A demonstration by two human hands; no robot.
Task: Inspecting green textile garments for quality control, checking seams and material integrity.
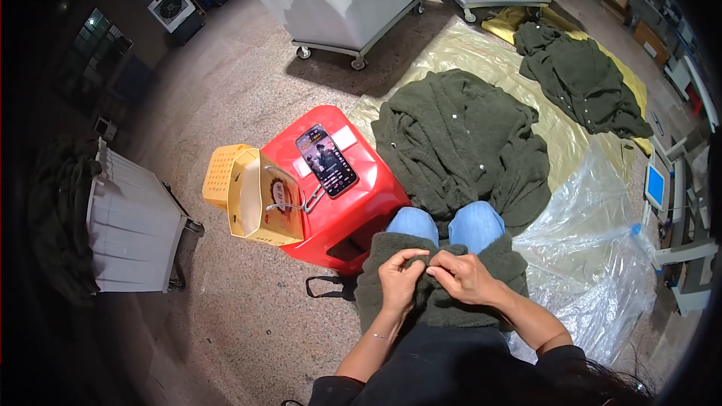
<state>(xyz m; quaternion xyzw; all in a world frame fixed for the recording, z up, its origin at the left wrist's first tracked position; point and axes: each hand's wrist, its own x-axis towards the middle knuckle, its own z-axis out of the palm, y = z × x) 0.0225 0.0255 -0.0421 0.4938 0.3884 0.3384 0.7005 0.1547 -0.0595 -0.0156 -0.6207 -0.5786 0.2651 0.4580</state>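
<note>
Across my lap lies a dark green fleece garment (pixel 492 271). Pinching its cloth near my knees are my left hand (pixel 401 280) and my right hand (pixel 465 278), close together with fingers closed. Whether a small part such as a button sits between the fingertips is hidden. Just beyond my knees, a heap of the same green fleece (pixel 459 135) with small white buttons is spread on a yellowish plastic sheet (pixel 564 146).
To the left stands a red stool (pixel 368 188) holding a phone (pixel 326 161) and an open yellow box (pixel 256 233). Wheeled grey bins (pixel 353 7) stand ahead; a white bin (pixel 131 225) is at far left. Another green fleece heap (pixel 579 79) lies at far right, above transparent plastic (pixel 587 256).
</note>
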